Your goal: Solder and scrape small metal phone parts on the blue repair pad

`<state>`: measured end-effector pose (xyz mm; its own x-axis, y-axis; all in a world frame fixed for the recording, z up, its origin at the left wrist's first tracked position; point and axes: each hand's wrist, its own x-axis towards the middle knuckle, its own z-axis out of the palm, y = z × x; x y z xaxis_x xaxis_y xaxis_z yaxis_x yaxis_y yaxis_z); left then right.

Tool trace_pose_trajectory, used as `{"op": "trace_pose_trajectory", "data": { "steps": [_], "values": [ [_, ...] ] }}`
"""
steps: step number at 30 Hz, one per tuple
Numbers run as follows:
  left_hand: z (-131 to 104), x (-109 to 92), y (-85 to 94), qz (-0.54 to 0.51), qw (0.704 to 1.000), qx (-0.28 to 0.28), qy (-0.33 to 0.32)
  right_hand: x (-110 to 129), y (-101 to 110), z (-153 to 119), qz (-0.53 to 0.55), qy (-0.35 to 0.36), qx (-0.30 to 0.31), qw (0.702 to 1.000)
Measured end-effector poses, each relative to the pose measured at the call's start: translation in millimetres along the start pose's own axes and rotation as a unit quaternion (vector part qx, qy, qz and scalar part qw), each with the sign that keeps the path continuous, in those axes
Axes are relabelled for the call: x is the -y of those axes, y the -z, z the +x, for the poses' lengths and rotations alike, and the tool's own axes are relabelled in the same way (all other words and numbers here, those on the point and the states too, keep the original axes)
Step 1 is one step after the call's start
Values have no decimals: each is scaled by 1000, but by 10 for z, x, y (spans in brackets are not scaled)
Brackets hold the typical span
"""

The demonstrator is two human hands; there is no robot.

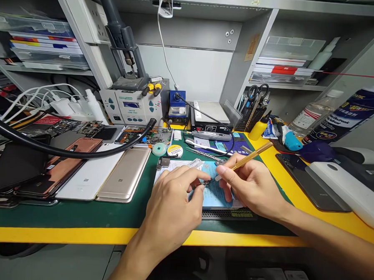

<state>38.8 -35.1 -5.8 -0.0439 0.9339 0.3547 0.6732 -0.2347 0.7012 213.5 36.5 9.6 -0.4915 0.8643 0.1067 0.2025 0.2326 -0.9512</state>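
Note:
My left hand [174, 198] pinches a small dark electronic part [207, 181] between thumb and fingertips. Its exact kind is too small to make out, and the fingers cover some of it. In my right hand [250, 183] is a slim wooden-handled brush [250, 156], slanting down to the left. Its pale tip is close beside the dark part; whether the two touch I cannot tell. Under both hands lies a light-blue pad [217, 200] on the green mat [108, 215]. A small dark metallic piece [163, 162] rests at the pad's upper left corner.
Several phones and phone backs, including a gold one [124, 174], lie at the left. A thick black hose [79, 153] arches over them to a soldering station [135, 106]. Tweezers [201, 154] lie behind the pad. A white device [344, 192] and bottles stand right.

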Motion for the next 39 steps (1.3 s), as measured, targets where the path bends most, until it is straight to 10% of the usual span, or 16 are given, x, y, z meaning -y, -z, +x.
{"op": "trace_pose_trajectory", "data": {
  "steps": [39],
  "values": [
    [5, 1, -9, 13, 1000, -10, 9, -35, -6, 20, 35, -13, -12, 999]
  ]
}}
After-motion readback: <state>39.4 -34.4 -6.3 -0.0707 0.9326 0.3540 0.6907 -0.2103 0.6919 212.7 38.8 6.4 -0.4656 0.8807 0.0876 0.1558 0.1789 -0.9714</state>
